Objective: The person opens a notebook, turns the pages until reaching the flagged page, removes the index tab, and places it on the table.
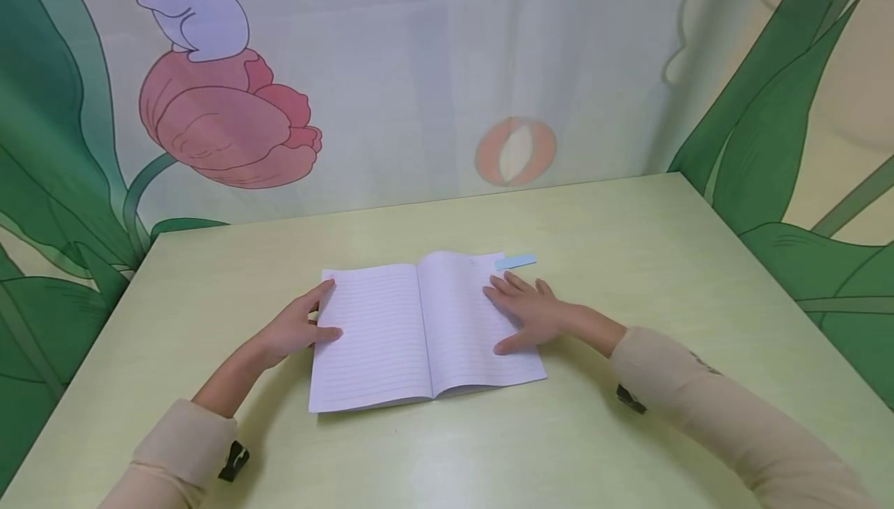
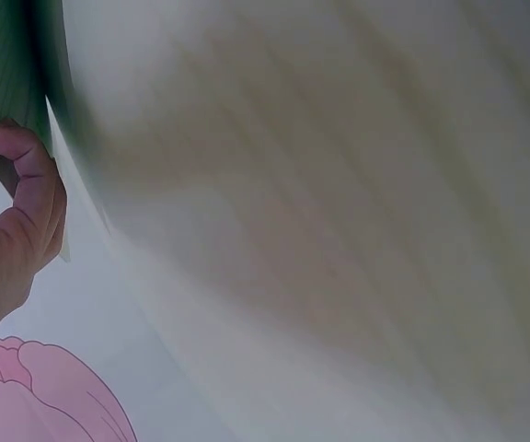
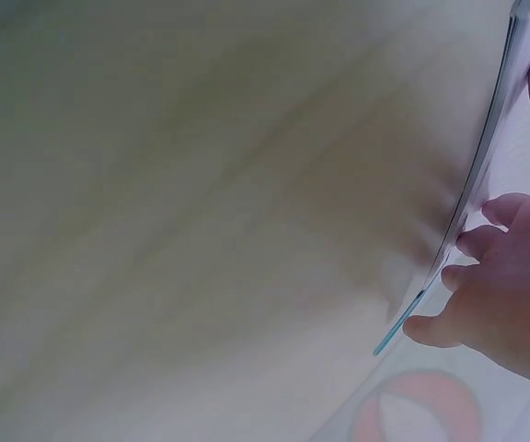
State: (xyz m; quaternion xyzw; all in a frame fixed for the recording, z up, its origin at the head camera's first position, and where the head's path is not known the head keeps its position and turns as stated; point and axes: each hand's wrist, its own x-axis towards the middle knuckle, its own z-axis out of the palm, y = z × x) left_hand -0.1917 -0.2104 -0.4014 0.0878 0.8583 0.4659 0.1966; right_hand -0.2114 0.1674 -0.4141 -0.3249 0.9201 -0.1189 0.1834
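Observation:
An open lined notebook (image 1: pixel 373 338) lies on the table, its right-hand pages bulging near the spine. My left hand (image 1: pixel 296 327) holds its left edge, with the thumb and a finger over the page margin. In the left wrist view, fingers of the left hand (image 2: pixel 26 216) curl against the green underside of the notebook (image 2: pixel 3 69). My right hand (image 1: pixel 531 313) rests on the right page with fingers spread. A light blue strip (image 1: pixel 515 261) juts out past the upper right corner of that page, just beyond the right fingertips.
The pale green table (image 1: pixel 433 455) runs back to a printed curtain (image 1: pixel 391 105) with a flower and a ball on it. Large printed leaves (image 1: pixel 761 136) border the right side. Black clips (image 1: pixel 233 461) hang at both sleeve cuffs.

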